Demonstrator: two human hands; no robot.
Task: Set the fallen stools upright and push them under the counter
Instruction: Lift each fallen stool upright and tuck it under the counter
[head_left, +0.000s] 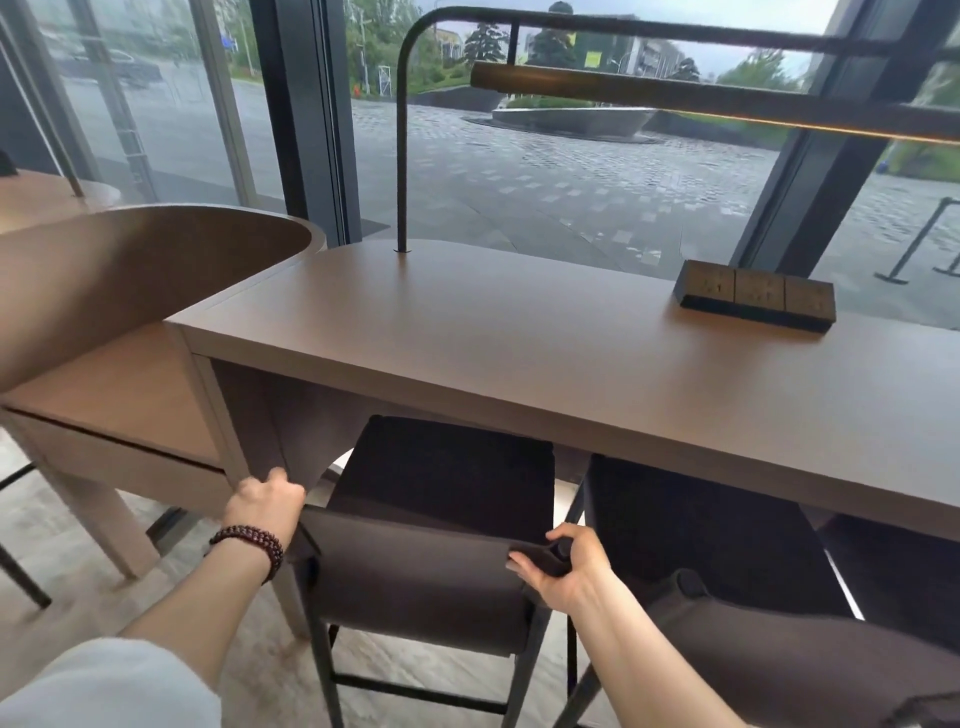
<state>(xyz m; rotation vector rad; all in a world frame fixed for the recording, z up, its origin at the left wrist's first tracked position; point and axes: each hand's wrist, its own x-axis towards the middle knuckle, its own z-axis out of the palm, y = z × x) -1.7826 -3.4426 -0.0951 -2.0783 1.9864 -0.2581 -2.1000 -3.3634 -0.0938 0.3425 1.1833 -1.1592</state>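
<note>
A dark brown upholstered stool (441, 488) stands upright, its seat partly under the beige counter (519, 338). My left hand (267, 499) grips the left top corner of its low backrest. My right hand (558, 564) holds the right top corner, fingers curled over the edge. A second dark stool (701, 525) stands upright to the right, also partly under the counter. The edge of a third seat (904, 566) shows at the far right.
A black power socket block (756, 301) sits on the counter at the right. A thin black lamp post (401, 156) rises from the counter's back. A lower curved wooden bench unit (130, 395) adjoins the counter on the left. Glass windows stand behind.
</note>
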